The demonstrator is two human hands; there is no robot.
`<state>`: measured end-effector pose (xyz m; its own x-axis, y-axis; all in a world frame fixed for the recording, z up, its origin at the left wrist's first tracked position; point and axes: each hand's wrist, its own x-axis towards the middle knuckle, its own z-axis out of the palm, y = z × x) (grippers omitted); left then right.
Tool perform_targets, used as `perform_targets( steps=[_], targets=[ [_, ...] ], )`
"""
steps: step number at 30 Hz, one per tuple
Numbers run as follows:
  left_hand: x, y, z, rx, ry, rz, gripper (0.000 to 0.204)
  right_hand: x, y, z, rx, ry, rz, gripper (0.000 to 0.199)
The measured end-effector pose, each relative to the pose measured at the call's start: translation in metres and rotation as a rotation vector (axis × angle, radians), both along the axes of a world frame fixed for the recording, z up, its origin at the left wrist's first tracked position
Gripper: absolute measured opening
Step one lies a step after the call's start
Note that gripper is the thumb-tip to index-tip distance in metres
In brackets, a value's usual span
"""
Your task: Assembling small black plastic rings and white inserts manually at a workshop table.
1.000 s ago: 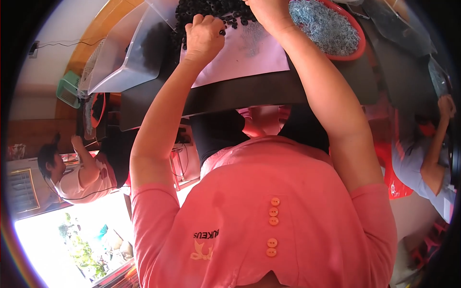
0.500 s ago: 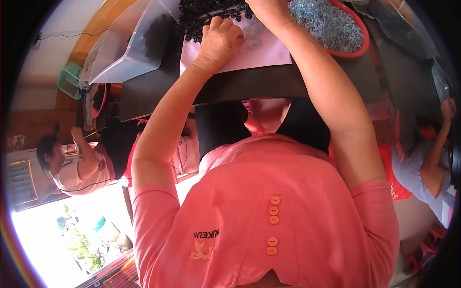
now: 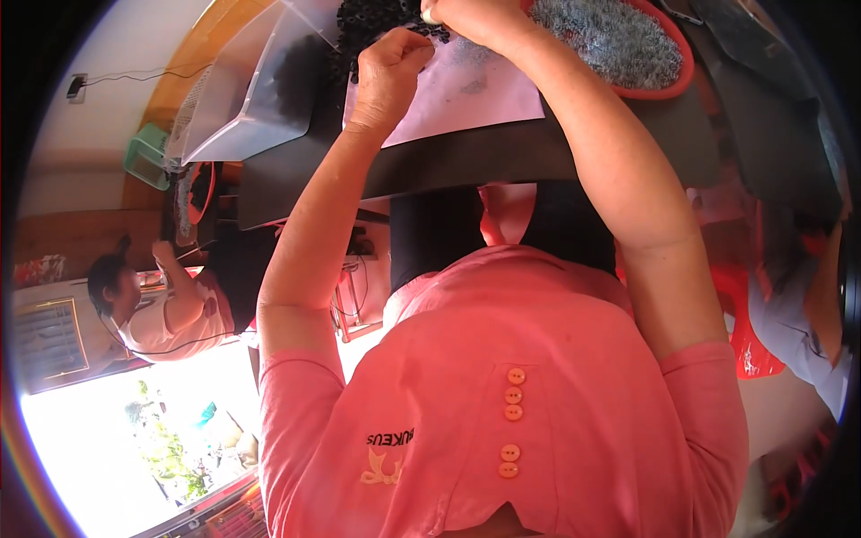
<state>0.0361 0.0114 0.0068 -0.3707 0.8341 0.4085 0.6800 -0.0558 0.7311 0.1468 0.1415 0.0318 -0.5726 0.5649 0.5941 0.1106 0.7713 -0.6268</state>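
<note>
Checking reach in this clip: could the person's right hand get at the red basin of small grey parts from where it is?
Probably yes. The right hand is over the pale sheet, right beside the red basin, with nothing visible between them. What its fingers hold is cut off at the frame's top.

Heap of small black ring-shaped parts [image 3: 381,22] lies at far edge of dark tabletop [image 3: 466,161], partly cut off by top of view, overlapping far left corner of pale pink paper sheet [image 3: 466,94]. Sheet lies flat near table's middle, few dark specks scattered on it. Small pale piece [image 3: 431,14] pinched above heap; shape too small to tell.
</note>
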Motion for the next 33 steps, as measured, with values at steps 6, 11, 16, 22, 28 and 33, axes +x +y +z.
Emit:
perform_targets(
  steps=[6, 11, 16, 22, 28, 33],
  targets=[
    [0.000, 0.003, 0.001, -0.009, -0.110, 0.032, 0.010, -0.021, 0.016, -0.024, 0.178, -0.017, 0.203, 0.015],
    [-0.006, 0.012, 0.000, 0.038, -0.144, -0.003, 0.010, -0.008, 0.000, -0.012, -0.115, 0.076, 0.168, 0.010],
    [-0.001, 0.022, 0.000, 0.049, -0.102, -0.033, 0.011, -0.017, 0.014, -0.019, -0.298, 0.075, 0.200, 0.011],
    [-0.001, 0.014, 0.004, -0.058, -0.278, -0.037, 0.015, 0.003, -0.003, -0.003, -0.374, 0.052, 0.198, 0.018],
    [-0.009, 0.004, 0.016, -0.099, -0.699, -0.022, 0.011, 0.001, -0.005, 0.001, -0.288, 0.082, 0.283, 0.020],
    [-0.009, -0.003, 0.014, -0.101, -0.755, -0.011, 0.011, 0.001, 0.002, -0.003, -0.276, 0.149, 0.212, 0.021]
  ],
)
